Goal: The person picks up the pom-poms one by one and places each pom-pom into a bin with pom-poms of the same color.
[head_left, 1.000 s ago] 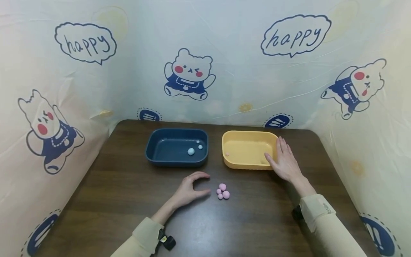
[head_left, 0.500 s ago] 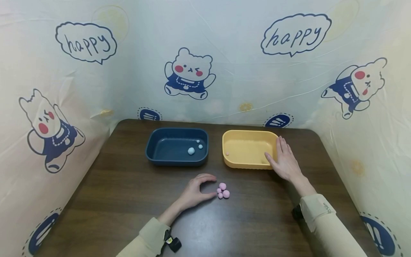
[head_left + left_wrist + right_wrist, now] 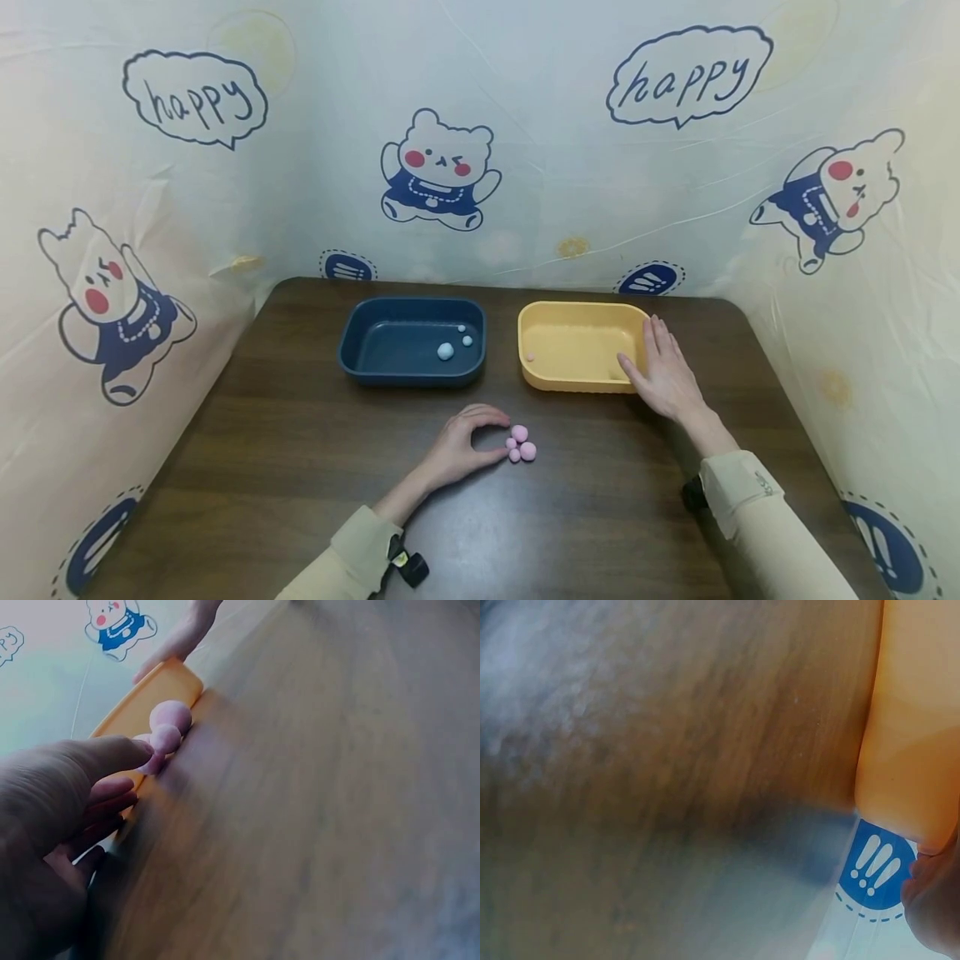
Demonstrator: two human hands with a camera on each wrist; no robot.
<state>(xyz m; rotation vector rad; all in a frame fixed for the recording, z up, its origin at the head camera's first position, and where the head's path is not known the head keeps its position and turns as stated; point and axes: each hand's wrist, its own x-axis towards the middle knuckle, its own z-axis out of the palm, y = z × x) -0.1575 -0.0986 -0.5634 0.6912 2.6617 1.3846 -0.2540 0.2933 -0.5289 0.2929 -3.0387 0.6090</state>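
Several pink balls (image 3: 528, 451) of different sizes lie bunched on the table (image 3: 600, 517). My left hand (image 3: 456, 450) is at their left side, thumb and forefinger spread in a C with the tips right at the nearest balls. In the left wrist view, the thumb overlaps the pink cluster (image 3: 166, 739). My right hand (image 3: 667, 379) rests at the right end of the yellow tray (image 3: 577, 387), its fingers straight along the outside and its thumb over the rim. One small pale pink ball (image 3: 530, 357) sits inside that tray, at the left.
Left of the yellow tray stands a dark blue tray (image 3: 411, 380) with a larger light blue ball (image 3: 446, 352) and two smaller ones. A printed cloth (image 3: 555, 192) hangs behind the table and along both sides.
My left hand has moved right, bringing its thumb and forefinger up to the pink balls, with a narrower gap between them. The right hand and both trays have stayed in place.
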